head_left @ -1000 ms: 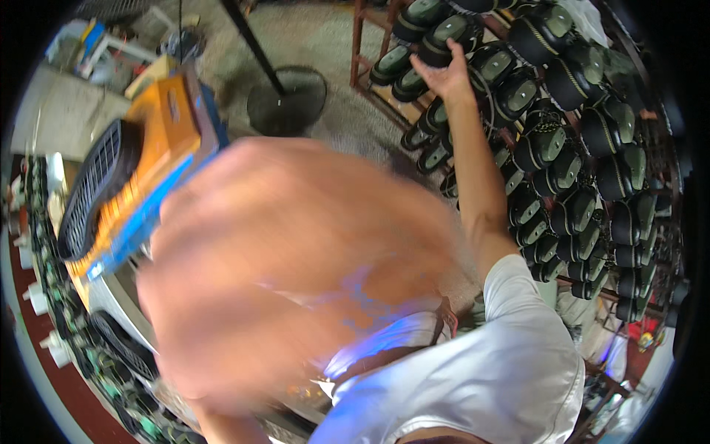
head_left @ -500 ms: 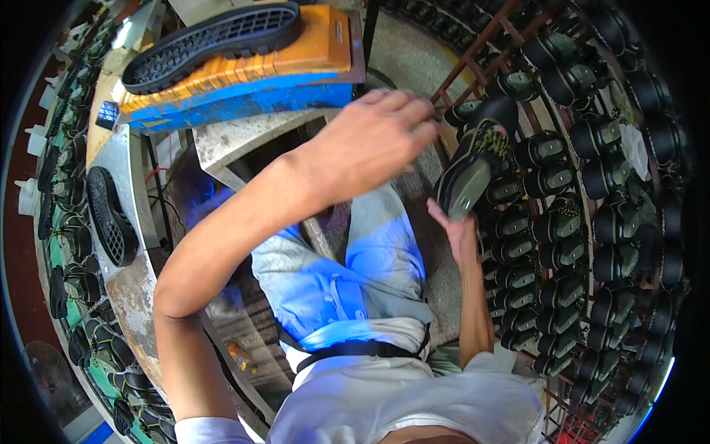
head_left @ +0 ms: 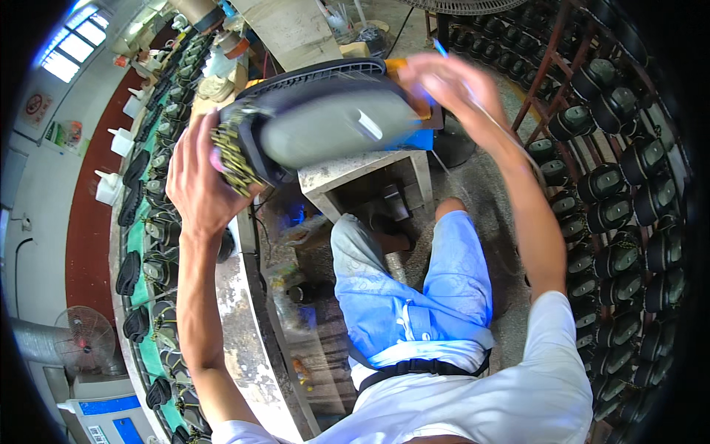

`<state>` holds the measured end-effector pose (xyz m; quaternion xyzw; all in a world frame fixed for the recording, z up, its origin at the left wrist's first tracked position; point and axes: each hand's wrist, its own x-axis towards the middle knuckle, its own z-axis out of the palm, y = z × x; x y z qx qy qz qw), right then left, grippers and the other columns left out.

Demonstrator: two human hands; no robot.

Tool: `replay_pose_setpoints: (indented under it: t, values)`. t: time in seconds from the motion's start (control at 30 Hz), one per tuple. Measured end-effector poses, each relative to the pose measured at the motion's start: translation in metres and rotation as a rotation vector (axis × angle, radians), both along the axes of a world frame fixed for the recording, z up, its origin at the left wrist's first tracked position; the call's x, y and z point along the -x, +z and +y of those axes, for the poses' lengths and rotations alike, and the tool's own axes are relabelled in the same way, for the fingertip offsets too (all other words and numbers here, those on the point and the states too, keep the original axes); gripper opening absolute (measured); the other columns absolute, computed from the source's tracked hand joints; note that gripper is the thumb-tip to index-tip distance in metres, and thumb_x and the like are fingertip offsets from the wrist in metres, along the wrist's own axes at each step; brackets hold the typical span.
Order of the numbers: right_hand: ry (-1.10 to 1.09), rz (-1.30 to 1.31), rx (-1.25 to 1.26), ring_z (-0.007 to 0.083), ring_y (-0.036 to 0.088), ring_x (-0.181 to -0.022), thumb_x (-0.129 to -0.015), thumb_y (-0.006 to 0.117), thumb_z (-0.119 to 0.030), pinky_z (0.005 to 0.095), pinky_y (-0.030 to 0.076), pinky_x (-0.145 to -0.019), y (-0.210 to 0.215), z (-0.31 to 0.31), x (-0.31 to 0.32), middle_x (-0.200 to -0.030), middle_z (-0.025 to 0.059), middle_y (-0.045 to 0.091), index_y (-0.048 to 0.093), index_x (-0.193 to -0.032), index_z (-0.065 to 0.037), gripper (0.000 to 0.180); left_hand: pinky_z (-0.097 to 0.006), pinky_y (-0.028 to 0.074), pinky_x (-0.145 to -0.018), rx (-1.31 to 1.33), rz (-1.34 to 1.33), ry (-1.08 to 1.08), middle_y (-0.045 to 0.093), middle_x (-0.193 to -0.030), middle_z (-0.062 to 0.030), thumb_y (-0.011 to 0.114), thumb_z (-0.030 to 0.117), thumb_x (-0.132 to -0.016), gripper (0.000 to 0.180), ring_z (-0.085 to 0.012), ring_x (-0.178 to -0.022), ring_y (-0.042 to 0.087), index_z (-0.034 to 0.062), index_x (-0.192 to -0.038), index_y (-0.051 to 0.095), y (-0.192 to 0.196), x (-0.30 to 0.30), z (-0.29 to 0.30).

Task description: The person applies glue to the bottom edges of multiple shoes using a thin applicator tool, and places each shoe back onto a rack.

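At the upper centre of the frame, one black shoe upper with a smooth grey-green underside and yellow-green laces (head_left: 333,133) is held tilted, its underside toward the camera and its laced part toward the left. The left hand (head_left: 203,177), left of centre, is clamped on the laced part, with the fingers bent over it and the thumb at its lower edge. The right hand (head_left: 455,81), upper right of centre, is motion-blurred, with the fingers bent, beside the far end of the shoe upper; whether it is apart, closed or gripping anything cannot be told. Directly behind the shoe upper appears a black rubber outsole with a grid-patterned inner face (head_left: 318,74). An orange block with a blue lower part (head_left: 418,140) shows at the right of these, above a whitish table with square legs (head_left: 355,164). A stained, pale-topped table (head_left: 244,325) extends along the lower left. Farther left runs a green conveyor belt (head_left: 135,240) lined with dark footwear parts, with white plastic bottles (head_left: 109,187) alongside. At the right edge of the frame, a red-brown metal rack (head_left: 542,72) adjoins rows of black shoe uppers with grey-green undersides (head_left: 614,251).
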<state>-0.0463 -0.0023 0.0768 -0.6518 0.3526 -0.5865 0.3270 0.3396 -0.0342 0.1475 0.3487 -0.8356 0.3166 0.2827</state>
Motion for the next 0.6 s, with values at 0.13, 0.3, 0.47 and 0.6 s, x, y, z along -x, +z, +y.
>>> replay_pose_setpoints:
  t: [0.13, 0.3, 0.47, 0.6]
  values:
    - [-0.219, 0.312, -0.119, 0.0365, 0.065, -0.127, -0.071, 0.090, -0.063, 0.0459, 0.051, -0.108, -0.047, -0.118, -0.008, -0.140, 0.0297, 0.062, 0.055, -0.147, 0.003, 0.108, -0.044, 0.055, -0.100, -0.258, 0.248, 0.271, 0.070, -0.127, -0.0190, 0.093, 0.057, -0.064, 0.098, -0.0349, -0.115, 0.069, -0.0004, -0.136, 0.060, -0.010, -0.024, -0.047]
    - [-0.255, 0.407, 0.054, 0.0237, 0.066, -0.121, -0.071, 0.097, -0.040, 0.0364, 0.049, -0.107, -0.045, -0.116, -0.016, -0.132, 0.0176, 0.070, 0.060, -0.144, -0.002, 0.090, -0.044, 0.057, -0.093, -0.357, 0.055, 0.277, 0.073, -0.119, -0.0198, 0.091, 0.067, -0.058, 0.109, -0.0348, -0.108, 0.073, 0.0002, -0.139, 0.061, 0.021, -0.034, -0.090]
    - [-0.186, 0.378, -0.057, 0.0230, 0.066, -0.118, -0.070, 0.099, -0.034, 0.0354, 0.050, -0.106, -0.030, -0.112, -0.015, -0.131, 0.0178, 0.070, 0.057, -0.145, 0.004, 0.094, -0.044, 0.056, -0.094, -0.574, -0.130, 0.164, 0.075, -0.111, -0.0243, 0.085, 0.068, -0.059, 0.109, -0.0377, -0.102, 0.074, -0.0040, -0.137, 0.061, 0.032, 0.001, -0.136]
    - [-0.009, 0.216, -0.172, 0.0185, 0.065, -0.114, -0.070, 0.099, -0.025, 0.0335, 0.050, -0.105, -0.030, -0.125, -0.008, -0.128, 0.0130, 0.072, 0.059, -0.140, 0.006, 0.087, -0.047, 0.057, -0.089, -0.668, -0.152, 0.091, 0.076, -0.099, -0.0230, 0.083, 0.074, -0.058, 0.107, -0.0391, -0.091, 0.075, -0.0038, -0.129, 0.066, 0.020, 0.039, -0.154]
